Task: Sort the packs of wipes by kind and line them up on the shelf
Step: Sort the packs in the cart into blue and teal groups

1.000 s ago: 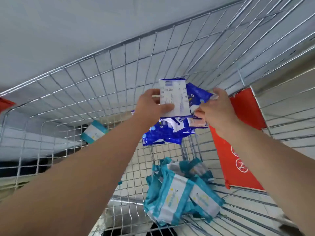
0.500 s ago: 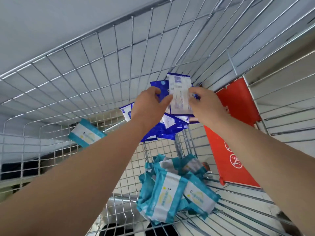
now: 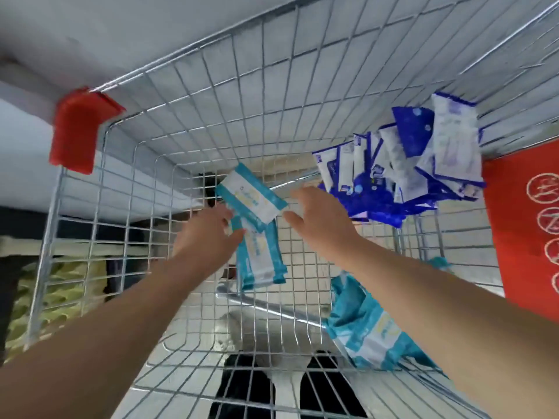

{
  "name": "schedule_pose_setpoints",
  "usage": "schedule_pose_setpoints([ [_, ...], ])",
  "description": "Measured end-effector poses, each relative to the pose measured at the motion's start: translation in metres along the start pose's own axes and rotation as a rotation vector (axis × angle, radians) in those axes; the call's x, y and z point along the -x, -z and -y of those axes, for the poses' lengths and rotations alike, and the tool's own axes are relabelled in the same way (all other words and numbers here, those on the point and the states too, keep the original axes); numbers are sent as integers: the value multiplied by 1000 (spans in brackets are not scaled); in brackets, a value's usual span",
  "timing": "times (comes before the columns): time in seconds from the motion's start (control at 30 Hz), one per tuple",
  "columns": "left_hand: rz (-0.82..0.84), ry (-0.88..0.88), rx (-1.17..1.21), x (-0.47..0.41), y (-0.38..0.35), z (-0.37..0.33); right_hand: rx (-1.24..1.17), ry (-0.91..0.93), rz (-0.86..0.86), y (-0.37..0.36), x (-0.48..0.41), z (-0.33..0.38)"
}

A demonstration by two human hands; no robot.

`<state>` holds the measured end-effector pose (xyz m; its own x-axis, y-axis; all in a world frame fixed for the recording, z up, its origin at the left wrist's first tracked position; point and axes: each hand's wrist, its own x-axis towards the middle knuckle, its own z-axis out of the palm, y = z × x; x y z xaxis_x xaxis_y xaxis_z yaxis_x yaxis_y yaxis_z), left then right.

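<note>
A: Where are the packs right now?

B: Two are at the centre of the frame, above the floor of the cart (image 3: pixel 193 95). My left grip (image 3: pixel 208 234) pinches the lower teal pack (image 3: pixel 261 258) near its top end, thumb across it. The upper teal pack (image 3: pixel 251 192) lies slanted over it. My right grip (image 3: pixel 320 219) is at that pack's right corner; through the blur I cannot tell whether it pinches or only touches.

A: What could go wrong?

B: I think the upper one may slide off, since nothing surely holds it. It could land among the blue packs (image 3: pixel 408 164) at upper right and mix the kinds, or drop onto the teal heap (image 3: pixel 369 331) at lower right.
</note>
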<state>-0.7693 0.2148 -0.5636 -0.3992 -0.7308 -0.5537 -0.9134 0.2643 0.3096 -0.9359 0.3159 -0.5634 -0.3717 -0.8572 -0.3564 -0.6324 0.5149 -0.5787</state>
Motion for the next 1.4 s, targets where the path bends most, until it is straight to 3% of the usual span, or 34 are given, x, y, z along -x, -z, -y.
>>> schedule_pose_setpoints([
  [0.2,129,138,252,-8,-50,20,-79,-130,43,-65,-46,-4],
  [0.37,171,218,384,-18,-58,27,101,-140,43,-80,-72,-15],
  [0.53,276,174,461,-15,-56,37,104,-126,216,-72,-75,-6],
  [0.67,244,230,524,-10,-50,56,-32,-180,255,-50,-54,0],
  [0.87,223,344,721,-5,-46,66,-91,-225,513,-50,4,-15],
  [0.97,227,325,732,-10,-50,58,-99,-219,462,-66,2,-15],
  [1.13,185,236,587,-14,-59,37,-450,-342,435,-64,1,-13],
  [1.27,265,110,668,1,-53,18,-722,-505,381,-41,5,-22],
  [1.4,458,-33,684,25,-31,-13,-705,-425,312,13,21,-35],
])
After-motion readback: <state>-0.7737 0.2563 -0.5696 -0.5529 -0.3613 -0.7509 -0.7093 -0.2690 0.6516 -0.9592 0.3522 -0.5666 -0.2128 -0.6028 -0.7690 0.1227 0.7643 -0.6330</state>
